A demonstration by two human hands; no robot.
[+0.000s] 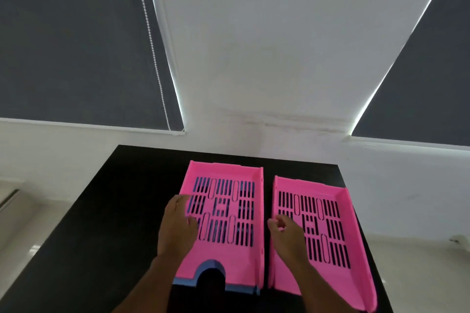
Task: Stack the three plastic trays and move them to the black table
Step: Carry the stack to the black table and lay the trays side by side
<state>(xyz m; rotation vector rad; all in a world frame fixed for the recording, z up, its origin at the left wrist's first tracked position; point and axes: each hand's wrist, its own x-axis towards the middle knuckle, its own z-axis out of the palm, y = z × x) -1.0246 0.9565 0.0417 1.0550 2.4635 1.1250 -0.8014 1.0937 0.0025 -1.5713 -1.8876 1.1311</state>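
Two pink slotted plastic trays lie side by side on a black table (101,223). The left pink tray (226,249) sits nested on a blue tray (211,265), whose edge shows at the front notch and near rim. The right pink tray (335,249) lies alone, slightly turned. My left hand (178,229) rests on the left wall of the stacked tray, fingers spread over its rim. My right hand (284,234) hovers at the left wall of the right tray, fingers curled loosely; whether it grips the wall is unclear.
The black table reaches a white wall (254,58) at the back. Dark roller blinds (76,46) hang on both sides, with a bead chain (152,46) on the left. Pale floor (25,223) lies on either side of the table.
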